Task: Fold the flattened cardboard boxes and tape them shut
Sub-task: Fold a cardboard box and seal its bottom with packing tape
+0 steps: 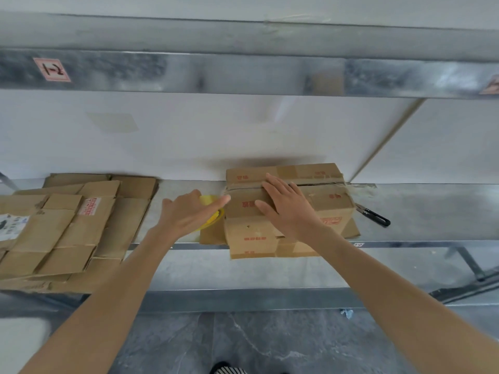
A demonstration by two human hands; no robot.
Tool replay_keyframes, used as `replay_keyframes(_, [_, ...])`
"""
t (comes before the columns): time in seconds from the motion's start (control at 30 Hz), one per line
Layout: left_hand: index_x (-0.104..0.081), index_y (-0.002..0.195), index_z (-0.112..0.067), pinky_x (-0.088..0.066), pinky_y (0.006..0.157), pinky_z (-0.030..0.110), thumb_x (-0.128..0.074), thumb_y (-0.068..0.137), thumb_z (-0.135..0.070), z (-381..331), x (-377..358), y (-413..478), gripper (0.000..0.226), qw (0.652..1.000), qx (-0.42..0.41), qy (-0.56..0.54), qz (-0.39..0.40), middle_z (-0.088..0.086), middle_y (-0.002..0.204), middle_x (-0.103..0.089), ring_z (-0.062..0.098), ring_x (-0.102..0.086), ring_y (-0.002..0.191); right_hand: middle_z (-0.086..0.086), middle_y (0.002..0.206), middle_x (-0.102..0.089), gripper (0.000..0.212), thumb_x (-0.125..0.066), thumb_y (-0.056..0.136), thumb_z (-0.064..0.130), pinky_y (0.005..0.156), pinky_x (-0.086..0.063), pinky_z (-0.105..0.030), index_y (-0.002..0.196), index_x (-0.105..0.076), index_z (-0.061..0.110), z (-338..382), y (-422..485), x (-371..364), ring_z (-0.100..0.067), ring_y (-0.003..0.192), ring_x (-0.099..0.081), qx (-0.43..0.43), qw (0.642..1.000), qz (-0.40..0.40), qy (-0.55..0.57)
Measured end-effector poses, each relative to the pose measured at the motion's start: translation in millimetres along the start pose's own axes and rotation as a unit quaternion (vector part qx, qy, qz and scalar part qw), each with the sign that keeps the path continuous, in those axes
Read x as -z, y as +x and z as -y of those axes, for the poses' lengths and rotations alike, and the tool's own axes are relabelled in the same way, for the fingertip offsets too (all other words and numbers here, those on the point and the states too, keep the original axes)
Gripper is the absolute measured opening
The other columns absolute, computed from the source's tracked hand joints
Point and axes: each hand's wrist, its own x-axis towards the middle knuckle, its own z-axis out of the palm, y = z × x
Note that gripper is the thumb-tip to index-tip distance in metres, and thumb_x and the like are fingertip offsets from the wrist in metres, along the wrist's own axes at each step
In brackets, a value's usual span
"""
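Observation:
A folded-up brown cardboard box [328, 201] with red print stands on the metal shelf [418, 209], a strip of tape running along its top seam. My right hand [286, 205] lies flat on the box top, fingers straight, pressing across the seam. My left hand [189, 211] reaches to the box's left edge with straight fingers; its fingertips touch the corner there. A yellow tape roll [212, 211] lies on the shelf, partly hidden under my left hand. A stack of flattened cardboard boxes [70, 228] lies at the left of the shelf.
Black scissors [374, 214] lie on the shelf to the right of the box. A flat cardboard piece [351, 229] sticks out from under the box. A metal shelf beam [243, 74] runs overhead. The white wall stands close behind.

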Motion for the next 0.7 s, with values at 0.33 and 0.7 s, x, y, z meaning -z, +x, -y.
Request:
replay_keyframes(0.33, [-0.047,0.118,-0.008,-0.037,0.098,0.043,-0.044,0.074,-0.081,-22,-1,-10,0.085,0.998,0.052,0.004,-0.041,0.009,0.123,-0.057,0.029,-0.052,0.114,0.007,0.153,-0.029,0.049,-0.025,0.101,0.045,0.117,-0.007,-0.043,0.142,-0.038,0.023,-98,-36,17,-0.012,0.144,-0.017,-0.096,0.990,-0.098,-0.008])
replay_keyframes(0.7, [-0.046,0.119,-0.007,-0.034,0.091,0.041,-0.046,0.073,-0.080,-23,-6,-4,0.086,0.992,0.100,0.017,-0.072,0.012,0.123,-0.057,0.031,-0.052,0.114,-0.009,0.144,-0.045,0.045,-0.034,0.102,0.031,0.107,-0.031,-0.037,0.141,-0.041,0.010,-188,-63,-5,-0.026,0.134,-0.039,-0.222,0.959,-0.117,0.133])
